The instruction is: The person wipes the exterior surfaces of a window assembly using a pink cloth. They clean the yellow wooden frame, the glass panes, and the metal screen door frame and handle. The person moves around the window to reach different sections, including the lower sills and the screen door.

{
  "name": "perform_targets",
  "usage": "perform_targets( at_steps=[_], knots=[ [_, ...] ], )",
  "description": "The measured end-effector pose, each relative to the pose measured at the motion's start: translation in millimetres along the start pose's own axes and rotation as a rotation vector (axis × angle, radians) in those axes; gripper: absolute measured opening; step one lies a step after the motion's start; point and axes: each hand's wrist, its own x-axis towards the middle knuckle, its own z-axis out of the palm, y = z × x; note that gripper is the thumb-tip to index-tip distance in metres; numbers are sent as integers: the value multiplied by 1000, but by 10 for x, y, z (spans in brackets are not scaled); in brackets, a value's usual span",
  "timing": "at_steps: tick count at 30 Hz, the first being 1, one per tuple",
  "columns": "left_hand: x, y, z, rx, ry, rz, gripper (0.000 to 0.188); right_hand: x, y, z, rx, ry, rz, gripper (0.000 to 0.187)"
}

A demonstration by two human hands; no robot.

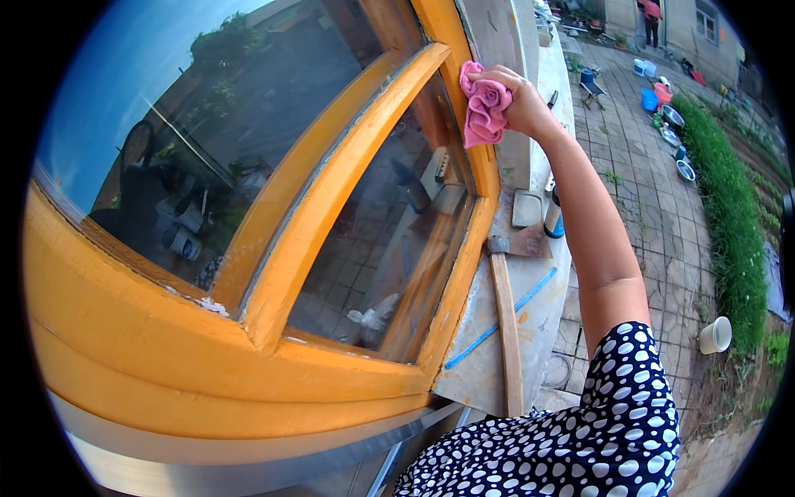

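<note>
My right hand is closed around a bunched pink cloth. It holds the cloth against the orange wooden window frame, at the upper part of the frame's right side. Glass panes fill the frame and carry reflections. My right arm reaches up, bare below a dark sleeve with white dots. Beneath that arm, an axe with a wooden handle lies on the grey ledge beside the window. A thin blue stick runs under its handle. My left hand is out of view.
A blue-labelled bottle stands on the ledge near the axe head, beside a small grey rectangular object. Beyond the ledge is a paved yard with a white bucket, basins and a grass strip. Another person stands far off.
</note>
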Motion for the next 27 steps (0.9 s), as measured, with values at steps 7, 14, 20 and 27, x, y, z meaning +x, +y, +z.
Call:
perform_targets(
  at_steps=[7, 14, 20, 27],
  knots=[
    [41, 68, 114, -3, 28, -10, 31, -338, 300, -61, -201, -181, 39, 42],
    [113, 87, 91, 38, 47, -22, 31, 1606, -699, -478, -9, 747, -394, 34],
    [310, 99, 409, 3, 104, -10, 31, 2462, -633, -376, 244, 424, -100, 31],
    [244, 202, 318, 21, 89, -30, 31, 1355, -880, -288, 263, 223, 125, 33]
  ],
)
